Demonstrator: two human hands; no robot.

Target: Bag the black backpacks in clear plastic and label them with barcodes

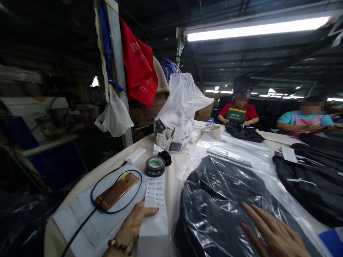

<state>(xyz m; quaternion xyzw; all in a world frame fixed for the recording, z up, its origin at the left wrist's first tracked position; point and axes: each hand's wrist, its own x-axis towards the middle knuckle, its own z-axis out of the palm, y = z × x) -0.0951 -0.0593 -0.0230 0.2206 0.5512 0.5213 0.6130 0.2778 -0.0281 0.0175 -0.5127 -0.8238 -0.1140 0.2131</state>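
Plastic-covered dark item [214, 203] lies at the near right of the counter [171, 185], under clear plastic film [257, 153] that spreads past its far edge. Its contents look soft and padded, probably light to moderate in weight and not fragile; the glossy film is likely slippery and apt to slide or crease. A broad hold, one palm under each side with film and contents taken together, should serve better than a pinch at the loose film.

The person's right hand [278, 230] rests palm down on the film, fingers extended and nearly together, gripping nothing. The left hand [134, 223] has its thumb over a white label strip [155, 192] and its fingers behind, the strip held narrowly between them. That paper looks thin and bendable, best taken by its edges.

Rows of barcodes run down the strip, their print too small to read. Beyond it, the black tape roll [155, 172] has a green and white core label, illegible. The hanging red cloth [139, 64] bears a square code and white letters ending in "om". A co-worker's green apron [235, 115] carries lettering too blurred to read surely
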